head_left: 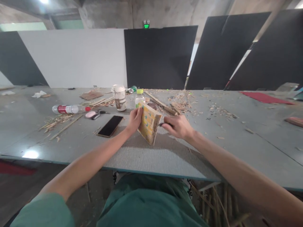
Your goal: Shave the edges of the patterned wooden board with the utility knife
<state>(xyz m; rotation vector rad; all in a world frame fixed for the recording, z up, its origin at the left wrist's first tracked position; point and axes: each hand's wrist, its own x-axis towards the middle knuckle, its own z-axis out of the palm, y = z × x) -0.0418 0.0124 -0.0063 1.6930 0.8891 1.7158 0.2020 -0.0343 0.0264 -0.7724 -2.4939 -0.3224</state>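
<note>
My left hand (pixel 135 119) grips the upper left edge of a thick yellow book-like block (pixel 148 121) with small blue-green marks on its face. The block stands tilted, its lower corner at the grey table top. Its right side is brownish and rough. Close to that side, my right hand (pixel 178 126) is closed around a small dark tool (pixel 163 124); most of it is hidden by the fingers, so its kind cannot be made out. A phone (pixel 110 126) with a black screen lies left of the block.
Behind the block stand a paper cup (pixel 119 99) and a jar with a yellow-green lid (pixel 139 94). On the left lies a plastic bottle (pixel 71 109) with a red cap. Wood strips (pixel 163 104) and shavings litter the table (pixel 236 138). A red sheet (pixel 266 97) lies at far right.
</note>
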